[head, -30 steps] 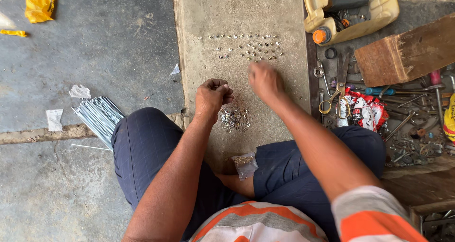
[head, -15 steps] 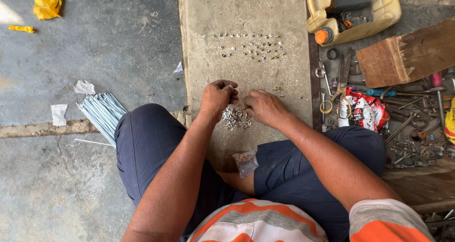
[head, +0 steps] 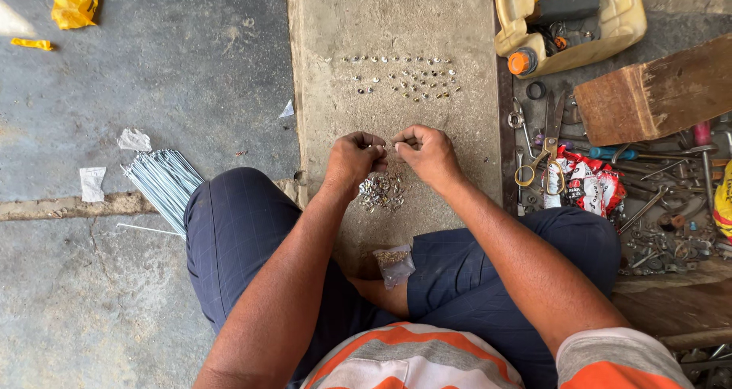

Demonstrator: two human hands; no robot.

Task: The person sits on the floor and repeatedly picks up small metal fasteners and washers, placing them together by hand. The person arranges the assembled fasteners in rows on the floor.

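Left hand [head: 357,154] and right hand [head: 427,154] meet fingertip to fingertip, both pinched shut on a tiny metal piece, just above the loose pile of small metal pieces [head: 381,192] on the concrete slab [head: 328,69]. Best kept low over the pile, grip firm.

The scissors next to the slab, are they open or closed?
Closed. The scissors lie flat on the ground right of the concrete slab; the blades sit together as one strip, and the yellow handle loops lie close together.
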